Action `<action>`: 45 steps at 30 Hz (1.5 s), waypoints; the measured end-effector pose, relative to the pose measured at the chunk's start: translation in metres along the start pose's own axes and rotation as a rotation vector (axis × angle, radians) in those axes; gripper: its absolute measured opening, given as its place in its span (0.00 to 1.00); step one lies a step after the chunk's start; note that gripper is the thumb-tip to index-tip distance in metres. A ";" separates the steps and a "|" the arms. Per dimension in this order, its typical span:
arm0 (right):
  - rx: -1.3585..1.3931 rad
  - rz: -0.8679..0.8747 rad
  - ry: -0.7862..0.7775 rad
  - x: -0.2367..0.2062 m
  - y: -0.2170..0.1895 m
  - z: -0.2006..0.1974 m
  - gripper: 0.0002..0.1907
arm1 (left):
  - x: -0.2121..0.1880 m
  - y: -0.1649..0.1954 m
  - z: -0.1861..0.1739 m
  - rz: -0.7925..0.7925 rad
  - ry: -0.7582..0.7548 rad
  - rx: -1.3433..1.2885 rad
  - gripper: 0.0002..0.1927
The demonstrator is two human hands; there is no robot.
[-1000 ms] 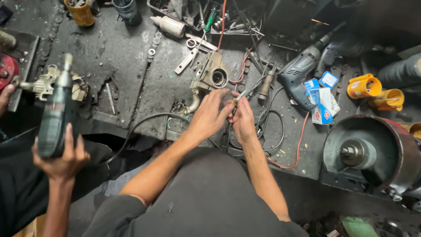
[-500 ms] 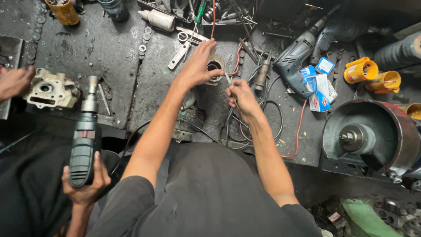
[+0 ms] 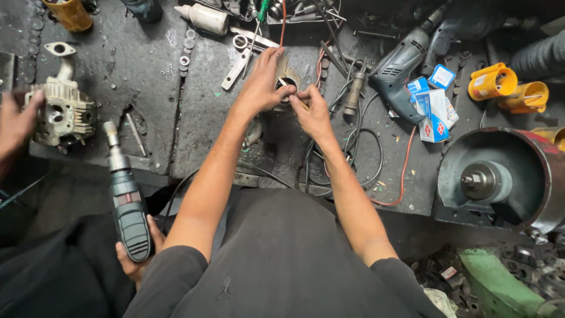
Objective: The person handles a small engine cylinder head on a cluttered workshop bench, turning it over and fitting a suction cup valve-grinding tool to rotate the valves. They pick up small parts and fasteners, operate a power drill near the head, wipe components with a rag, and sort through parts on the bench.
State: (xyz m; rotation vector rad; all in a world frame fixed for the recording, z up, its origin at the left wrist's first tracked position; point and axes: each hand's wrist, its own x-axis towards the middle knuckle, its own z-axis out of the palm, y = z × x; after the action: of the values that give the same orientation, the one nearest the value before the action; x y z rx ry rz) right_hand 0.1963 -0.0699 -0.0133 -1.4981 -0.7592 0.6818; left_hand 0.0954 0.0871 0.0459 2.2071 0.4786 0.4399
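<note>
Your left hand (image 3: 262, 88) gripped the metal housing (image 3: 286, 79) on the surface (image 3: 147, 70); your right hand (image 3: 312, 112) fingers pinched a thin tool (image 3: 292, 91).

My bench (image 3: 147, 88) was a dark, grimy, oil-stained slab. On it lay a grey electric drill (image 3: 406, 65), small blue-and-white boxes (image 3: 432, 109), two yellow cylinders (image 3: 506, 88), a flat wrench (image 3: 238, 65), a row of washers (image 3: 185, 50), a white squeeze bottle (image 3: 206, 17), looping black cable (image 3: 359, 159) and a pale engine casting (image 3: 62, 109) at the left.
</note>
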 end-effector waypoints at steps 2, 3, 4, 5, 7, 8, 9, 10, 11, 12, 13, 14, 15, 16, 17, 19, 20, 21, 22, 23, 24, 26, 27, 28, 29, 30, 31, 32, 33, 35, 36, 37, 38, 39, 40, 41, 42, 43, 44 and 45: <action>-0.050 -0.061 0.020 -0.002 0.001 -0.001 0.12 | 0.003 -0.001 -0.002 -0.053 -0.044 0.041 0.51; -0.092 -0.095 0.037 -0.003 0.000 -0.001 0.12 | 0.005 -0.002 -0.003 -0.052 -0.070 0.056 0.50; -0.135 -0.129 0.054 -0.005 -0.001 0.000 0.12 | 0.007 -0.005 -0.004 -0.050 -0.097 0.071 0.49; -0.178 -0.163 0.069 -0.006 -0.001 0.000 0.13 | 0.010 -0.008 -0.005 -0.049 -0.123 0.085 0.49; -0.226 -0.162 0.109 -0.009 -0.001 0.004 0.13 | 0.012 -0.013 -0.004 0.039 -0.085 0.058 0.46; -0.248 -0.160 0.127 -0.009 -0.001 0.005 0.13 | 0.012 -0.015 -0.003 0.081 -0.067 0.045 0.45; -0.190 -0.127 0.123 -0.010 0.000 0.007 0.13 | 0.012 -0.017 -0.003 0.085 -0.067 0.031 0.45; -0.132 -0.093 0.120 -0.011 0.000 0.009 0.13 | 0.011 -0.018 -0.003 0.091 -0.068 0.019 0.45; -0.073 -0.057 0.119 -0.011 0.000 0.010 0.13 | 0.011 -0.018 -0.002 0.096 -0.071 0.005 0.44; -0.095 -0.096 0.123 -0.012 0.000 0.011 0.13 | 0.009 -0.019 -0.002 0.069 -0.074 0.006 0.45; -0.117 -0.135 0.127 -0.013 0.000 0.011 0.14 | 0.008 -0.019 -0.001 0.042 -0.075 0.008 0.46; -0.139 -0.175 0.130 -0.013 -0.001 0.012 0.14 | 0.006 -0.017 -0.001 0.014 -0.076 0.009 0.47; -0.163 -0.136 0.159 -0.015 -0.002 0.012 0.14 | 0.005 -0.015 -0.001 0.024 -0.060 0.032 0.45; -0.187 -0.098 0.188 -0.016 -0.004 0.013 0.14 | 0.004 -0.012 -0.002 0.035 -0.044 0.055 0.44; -0.211 -0.060 0.216 -0.017 -0.005 0.014 0.13 | 0.002 -0.009 -0.003 0.046 -0.027 0.078 0.42; -0.277 -0.060 0.278 -0.019 -0.007 0.015 0.14 | 0.000 -0.002 -0.003 0.008 0.014 0.141 0.40; -0.313 -0.058 0.307 -0.020 -0.007 0.015 0.14 | -0.001 0.001 -0.002 -0.013 0.034 0.170 0.39; -0.303 -0.076 0.301 -0.020 -0.007 0.016 0.14 | -0.002 0.004 -0.001 -0.018 0.047 0.168 0.39; -0.292 -0.096 0.293 -0.019 -0.006 0.016 0.14 | -0.003 0.005 -0.001 -0.022 0.063 0.168 0.39; -0.277 -0.121 0.292 -0.017 -0.004 0.015 0.13 | -0.002 0.006 -0.001 -0.019 0.078 0.172 0.40; -0.219 -0.126 0.276 -0.016 -0.002 0.015 0.13 | -0.002 0.005 0.000 -0.058 0.060 0.163 0.40; -0.107 -0.134 0.235 -0.013 0.002 0.014 0.14 | -0.003 0.002 0.001 -0.143 0.027 0.141 0.40; -0.050 -0.120 0.210 -0.012 0.004 0.013 0.13 | -0.002 0.000 0.001 -0.096 0.031 0.127 0.42; 0.007 -0.107 0.189 -0.011 0.005 0.013 0.12 | -0.001 -0.004 0.000 -0.046 0.033 0.114 0.44; 0.062 -0.093 0.169 -0.010 0.006 0.013 0.12 | 0.001 -0.007 0.000 0.005 0.033 0.097 0.46; 0.071 -0.073 0.150 -0.011 0.006 0.013 0.12 | 0.003 -0.010 -0.002 0.047 0.007 0.087 0.48; 0.080 -0.053 0.132 -0.012 0.006 0.013 0.12 | 0.006 -0.014 -0.004 0.090 -0.019 0.078 0.49; 0.089 -0.034 0.115 -0.012 0.006 0.012 0.12 | 0.008 -0.015 -0.004 0.134 -0.045 0.068 0.51; 0.074 -0.037 0.120 -0.013 0.006 0.012 0.12 | 0.008 -0.015 -0.004 0.105 -0.053 0.072 0.49; 0.047 -0.042 0.127 -0.013 0.005 0.011 0.12 | 0.007 -0.015 -0.005 0.043 -0.067 0.082 0.46; 0.034 -0.049 0.123 -0.012 0.004 0.010 0.12 | 0.006 -0.014 -0.004 0.018 -0.060 0.079 0.45; 0.022 -0.059 0.119 -0.011 0.003 0.009 0.12 | 0.004 -0.012 -0.004 -0.006 -0.052 0.077 0.43; 0.011 -0.069 0.116 -0.010 0.002 0.008 0.12 | 0.002 -0.009 -0.004 -0.029 -0.044 0.075 0.42; 0.008 -0.077 0.116 -0.009 0.002 0.008 0.12 | 0.001 -0.006 -0.004 -0.034 -0.014 0.089 0.41; 0.003 -0.085 0.117 -0.008 0.002 0.007 0.12 | 0.000 -0.003 -0.004 -0.039 0.016 0.101 0.40; -0.003 -0.091 0.118 -0.009 0.002 0.007 0.12 | -0.001 0.001 -0.002 -0.045 0.045 0.112 0.39; -0.023 -0.119 0.135 -0.009 0.002 0.007 0.13 | -0.001 0.004 -0.001 -0.085 0.048 0.134 0.38; -0.043 -0.146 0.150 -0.010 0.001 0.009 0.13 | 0.000 0.006 0.001 -0.128 0.051 0.156 0.37; -0.061 -0.173 0.162 -0.012 0.001 0.010 0.14 | 0.000 0.008 0.003 -0.173 0.055 0.178 0.36; -0.106 -0.126 0.218 -0.012 0.001 0.012 0.14 | -0.001 0.010 0.006 -0.149 0.093 0.197 0.34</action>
State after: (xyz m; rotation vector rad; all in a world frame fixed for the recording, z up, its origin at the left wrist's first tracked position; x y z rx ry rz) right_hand 0.1791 -0.0724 -0.0157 -1.5760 -0.7238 0.3814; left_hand 0.0991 0.0773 0.0501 2.3257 0.7595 0.4319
